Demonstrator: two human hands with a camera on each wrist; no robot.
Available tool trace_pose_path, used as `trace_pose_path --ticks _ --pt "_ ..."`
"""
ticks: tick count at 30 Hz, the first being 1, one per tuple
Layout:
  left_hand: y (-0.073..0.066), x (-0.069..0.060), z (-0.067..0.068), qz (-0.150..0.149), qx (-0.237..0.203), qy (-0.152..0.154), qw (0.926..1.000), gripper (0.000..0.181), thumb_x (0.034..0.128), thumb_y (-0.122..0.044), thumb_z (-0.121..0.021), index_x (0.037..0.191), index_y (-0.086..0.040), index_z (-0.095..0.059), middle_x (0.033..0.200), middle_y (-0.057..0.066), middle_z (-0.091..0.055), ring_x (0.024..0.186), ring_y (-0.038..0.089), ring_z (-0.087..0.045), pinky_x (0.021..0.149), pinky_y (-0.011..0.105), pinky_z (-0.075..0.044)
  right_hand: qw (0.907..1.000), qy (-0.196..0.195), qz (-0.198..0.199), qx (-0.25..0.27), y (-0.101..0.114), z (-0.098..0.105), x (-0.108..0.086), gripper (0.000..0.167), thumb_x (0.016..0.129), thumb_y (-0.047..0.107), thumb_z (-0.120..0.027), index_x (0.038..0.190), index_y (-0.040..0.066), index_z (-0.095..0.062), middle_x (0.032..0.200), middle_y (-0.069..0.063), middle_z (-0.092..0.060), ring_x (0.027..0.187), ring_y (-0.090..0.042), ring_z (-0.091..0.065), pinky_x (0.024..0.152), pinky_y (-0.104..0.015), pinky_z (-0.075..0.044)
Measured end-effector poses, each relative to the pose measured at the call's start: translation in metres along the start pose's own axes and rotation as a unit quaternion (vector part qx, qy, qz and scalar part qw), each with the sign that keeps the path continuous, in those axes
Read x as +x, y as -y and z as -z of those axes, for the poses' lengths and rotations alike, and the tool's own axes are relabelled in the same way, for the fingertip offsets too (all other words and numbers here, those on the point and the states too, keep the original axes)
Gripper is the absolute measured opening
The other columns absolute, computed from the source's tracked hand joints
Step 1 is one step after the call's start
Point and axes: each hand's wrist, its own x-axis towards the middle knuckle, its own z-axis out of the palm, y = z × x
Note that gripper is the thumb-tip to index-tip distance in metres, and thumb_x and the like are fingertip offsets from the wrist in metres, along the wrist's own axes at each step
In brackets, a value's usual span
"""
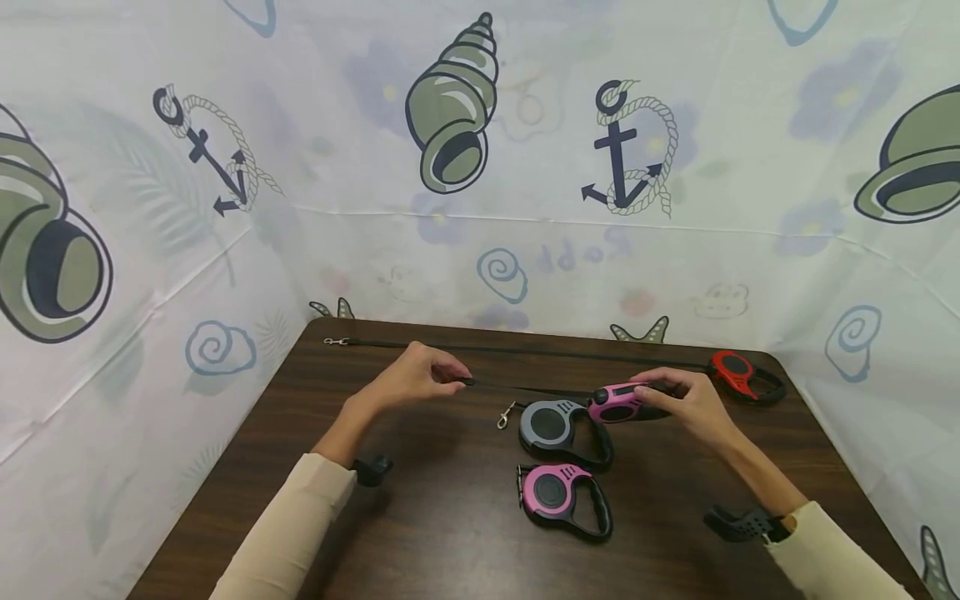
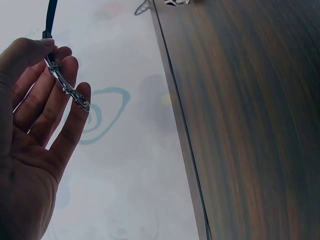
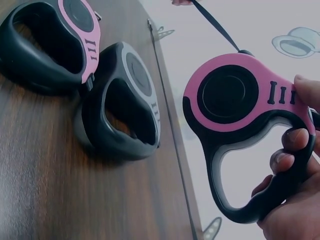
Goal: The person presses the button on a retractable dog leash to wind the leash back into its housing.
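My right hand (image 1: 686, 402) grips the handle of a pink and black retractable dog leash (image 3: 227, 92), raised above the table. Its black strap (image 1: 525, 389) runs out to my left hand (image 1: 416, 379). There, thumb and fingertips pinch the strap's end, and the silver snap hook (image 2: 70, 90) lies against the fingers in the left wrist view. Below the strap on the table are a grey retractable leash (image 1: 547, 423) with its hook out to the left and, nearer me, a second pink retractable leash (image 1: 551, 492).
A red retractable leash (image 1: 735, 371) lies at the table's back right. Its strap (image 1: 525, 352) stretches along the back edge to a hook (image 1: 336, 341) at the back left. The dark wooden table (image 1: 450, 533) meets a printed cloth backdrop (image 1: 540, 267).
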Motion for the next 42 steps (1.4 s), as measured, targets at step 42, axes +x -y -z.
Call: trace_pose_path --ticks 42 --pt "-0.014 0.039 -0.044 -0.052 -0.055 0.036 0.9965 0.014 0.0968 -0.007 -0.077 0.110 -0.006 -0.082 0.104 0.005 -0.081 0.091 0.008 -0.076 0.081 0.023 -0.061 0.9988 0.024 0.010 0.042 0.013 -0.064 0.029 0.020 0.098 0.012 -0.076 0.117 0.005 -0.079 0.109 -0.015 -0.077 0.085 -0.015 -0.063 0.070 -0.026 -0.054"
